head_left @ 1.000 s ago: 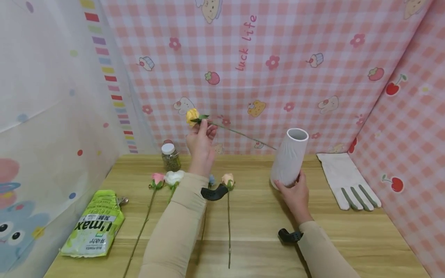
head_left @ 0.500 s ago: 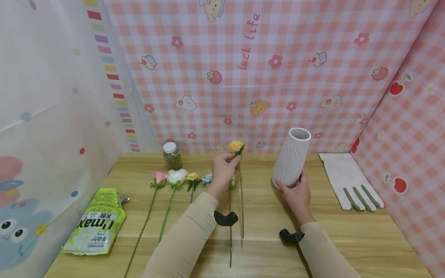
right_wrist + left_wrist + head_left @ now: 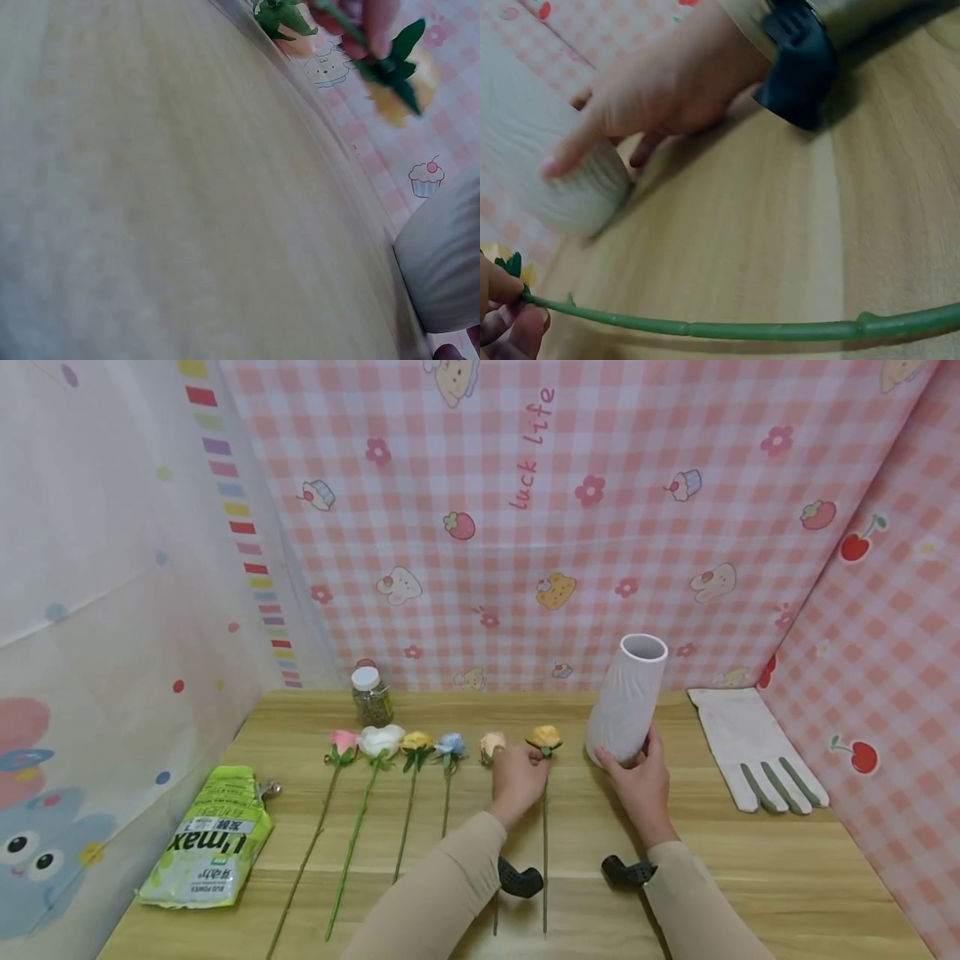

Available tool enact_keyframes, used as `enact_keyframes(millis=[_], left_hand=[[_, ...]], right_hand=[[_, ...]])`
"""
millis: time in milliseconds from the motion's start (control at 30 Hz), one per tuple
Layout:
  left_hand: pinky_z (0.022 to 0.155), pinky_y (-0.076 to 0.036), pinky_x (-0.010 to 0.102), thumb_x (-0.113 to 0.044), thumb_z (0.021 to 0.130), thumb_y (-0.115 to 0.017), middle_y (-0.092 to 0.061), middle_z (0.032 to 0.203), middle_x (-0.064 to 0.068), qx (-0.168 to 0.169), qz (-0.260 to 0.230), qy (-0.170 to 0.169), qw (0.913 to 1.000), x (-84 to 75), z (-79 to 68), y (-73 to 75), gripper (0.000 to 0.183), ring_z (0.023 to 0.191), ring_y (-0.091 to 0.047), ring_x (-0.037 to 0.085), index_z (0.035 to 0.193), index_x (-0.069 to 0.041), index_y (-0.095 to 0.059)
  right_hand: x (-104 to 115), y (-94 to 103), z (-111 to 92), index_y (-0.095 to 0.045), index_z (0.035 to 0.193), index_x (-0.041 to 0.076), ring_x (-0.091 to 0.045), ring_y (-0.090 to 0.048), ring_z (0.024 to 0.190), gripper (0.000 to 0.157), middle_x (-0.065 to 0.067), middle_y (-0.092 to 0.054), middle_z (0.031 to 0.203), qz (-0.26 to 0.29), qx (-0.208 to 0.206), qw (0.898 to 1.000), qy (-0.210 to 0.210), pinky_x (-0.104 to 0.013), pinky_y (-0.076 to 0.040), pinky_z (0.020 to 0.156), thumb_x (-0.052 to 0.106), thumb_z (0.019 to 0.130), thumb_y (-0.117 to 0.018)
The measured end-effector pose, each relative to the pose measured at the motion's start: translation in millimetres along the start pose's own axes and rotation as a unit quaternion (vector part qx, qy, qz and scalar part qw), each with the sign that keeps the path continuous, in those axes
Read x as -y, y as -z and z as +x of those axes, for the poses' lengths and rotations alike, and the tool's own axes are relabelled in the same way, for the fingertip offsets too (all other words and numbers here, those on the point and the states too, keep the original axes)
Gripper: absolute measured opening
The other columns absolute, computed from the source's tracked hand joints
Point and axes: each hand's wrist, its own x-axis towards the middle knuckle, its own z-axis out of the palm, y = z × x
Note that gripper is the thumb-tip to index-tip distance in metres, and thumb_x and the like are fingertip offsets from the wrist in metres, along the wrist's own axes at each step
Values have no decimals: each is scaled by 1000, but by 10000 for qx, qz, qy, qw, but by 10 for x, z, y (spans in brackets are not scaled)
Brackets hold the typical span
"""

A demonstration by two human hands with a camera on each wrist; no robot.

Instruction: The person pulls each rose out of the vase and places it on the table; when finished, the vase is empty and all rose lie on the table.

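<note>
My left hand (image 3: 519, 783) pinches a yellow-orange rose (image 3: 546, 737) just under its bloom. The rose's thin stem points toward me, low over the table or lying on it. In the left wrist view, thumb and fingertips close on the green stem (image 3: 735, 330). My right hand (image 3: 641, 785) holds the lower part of a white ribbed vase (image 3: 628, 702), its thumb across the near side and its fingers round the right side. The vase's mouth faces up. Left of my left hand, a peach rose (image 3: 492, 746) lies partly hidden behind that hand and wrist.
Left of these lie a blue rose (image 3: 450, 746), a yellow rose (image 3: 417, 742), a white rose (image 3: 381, 740) and a pink rose (image 3: 343, 743). A white-capped jar (image 3: 372, 700) stands behind them. A green bag (image 3: 208, 839) lies at left, a glove (image 3: 753, 747) at right.
My left hand has brought the yellow-orange rose down and to the right, from the air at back left to beside the peach rose. Its stem has swung round toward me. The right hand and vase stay put.
</note>
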Motion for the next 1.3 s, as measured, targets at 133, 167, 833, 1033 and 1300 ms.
enact_keyframes(millis=[133,167,833,1033,1300], left_hand=[[64,-54,29,-6,82,-70,-72,77,4,-74,240,-26,9997,74,-22,-40,7,70,-67,14,82,-5,-77],[64,-54,29,-5,81,-70,-72,77,5,-102,272,-24,9996,99,-25,-51,7,70,-67,16,81,-5,-77],[59,-54,29,-10,83,-73,-70,74,4,-139,418,311,9985,175,-39,-49,7,68,-65,17,77,-6,-75],[62,-55,30,-14,83,-74,-71,76,4,-73,420,275,9987,146,-46,-11,9,70,-66,17,79,-7,-76],[60,-54,27,-16,85,-73,-72,78,4,-199,323,-564,9977,109,-134,416,12,67,-66,14,88,-5,-77]], right_hand=[[1,-16,-10,-31,149,15,-23,-46,126,94,-12,-48,140,167,8,9998,71,-43,-43,97,32,74,-85],[-2,-20,-12,-31,149,15,-23,-46,126,93,-11,-48,140,190,20,9998,73,-43,-43,97,32,74,-84],[-80,-57,-27,-32,149,15,-20,-48,123,91,-10,-49,138,269,-38,9996,34,-28,-46,91,30,75,-84],[-75,-32,-22,-33,148,14,-20,-47,124,90,-10,-49,139,311,-68,9995,42,-23,-45,90,29,75,-84],[41,77,-35,-22,152,10,-27,-40,129,97,-13,-38,146,691,158,9970,-297,-40,-41,101,24,77,-82]])
